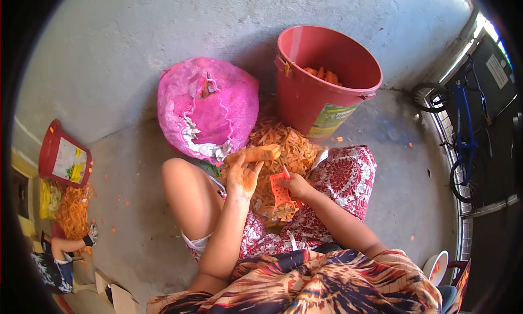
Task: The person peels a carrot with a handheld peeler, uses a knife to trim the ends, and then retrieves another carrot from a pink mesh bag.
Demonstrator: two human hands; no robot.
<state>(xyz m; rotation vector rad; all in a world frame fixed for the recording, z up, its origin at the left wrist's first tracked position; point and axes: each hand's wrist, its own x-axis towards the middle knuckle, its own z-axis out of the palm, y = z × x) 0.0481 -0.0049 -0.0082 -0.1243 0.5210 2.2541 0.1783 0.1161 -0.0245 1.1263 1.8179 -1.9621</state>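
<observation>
My left hand (243, 179) is turned palm up, its fingers closed around a thick carrot (260, 153), whose right end sticks out past the fingertips. Orange stains mark the palm. Just right of it, my right hand (296, 185) grips an orange plastic peeler (280, 190) with a flat body full of holes. The peeler is apart from the carrot; its blade cannot be made out. Below and behind both hands lies a heap of carrot peelings (291, 142), spread between my legs.
A large red bucket (327, 104) with carrots (324, 75) inside stands ahead right. Left of it sits a pink mesh sack (212, 110). Far left are another red bucket (60, 156), more peelings (75, 210) and another person's leg (68, 246). A blue bicycle (462, 134) stands at right.
</observation>
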